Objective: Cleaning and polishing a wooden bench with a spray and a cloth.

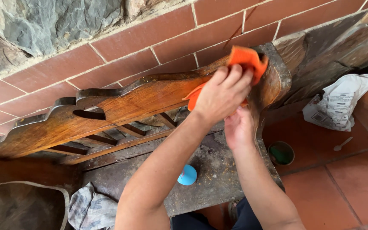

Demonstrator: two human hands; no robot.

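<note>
While the left hand (223, 94) presses an orange cloth (247, 59) against the top rail of a carved wooden bench back (120, 106), its fingers lie curled over the fabric, closed on it with the knuckles uppermost. The cloth sits near the right end of the rail, part bunched above the fingers and part hanging out below the palm. It looks soft and light, apt to fold and slip under pressure, so a grip on the gathered middle seems the surest hold. The right hand (239, 127) is just beneath, against the bench's end post; whether its fingers are closed on anything cannot be told, since they are hidden behind the left hand. The glossy, dark-stained wood looks stiff and heavy. On the worn seat (218, 170) below lies a small blue cap (187, 175). A green tin (281, 153), a white spoon (342, 144) and a crumpled white bag (339, 106) rest on the red tile floor (341, 187)
</note>
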